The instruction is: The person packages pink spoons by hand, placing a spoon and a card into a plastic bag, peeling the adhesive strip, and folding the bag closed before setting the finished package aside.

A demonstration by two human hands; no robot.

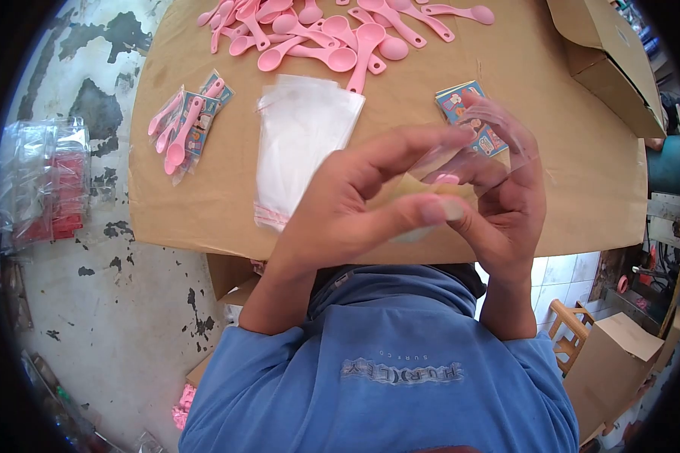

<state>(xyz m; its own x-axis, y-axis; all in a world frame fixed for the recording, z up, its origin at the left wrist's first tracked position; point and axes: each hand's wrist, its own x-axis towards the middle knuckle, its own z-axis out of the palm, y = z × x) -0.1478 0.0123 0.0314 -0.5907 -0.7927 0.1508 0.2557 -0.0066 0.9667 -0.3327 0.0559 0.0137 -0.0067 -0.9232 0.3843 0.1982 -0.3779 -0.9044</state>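
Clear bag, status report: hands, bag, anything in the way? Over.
Left hand and right hand holding clear bag. Pink piece showing between them, only partly visible. Right hand partly blocks view of printed cards.

Bright light glints off plastic packets at left, and fisheye distortion bends the blackened edges.

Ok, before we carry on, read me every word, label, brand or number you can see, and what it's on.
"HURLEY": upside down on the blue shirt.
"SURFCO", probably: small, faint letters on the same shirt.
Too small or blurred to read: printing on the cards by the right hand, the packed cards at left, and the mark on the upper-right cardboard box.
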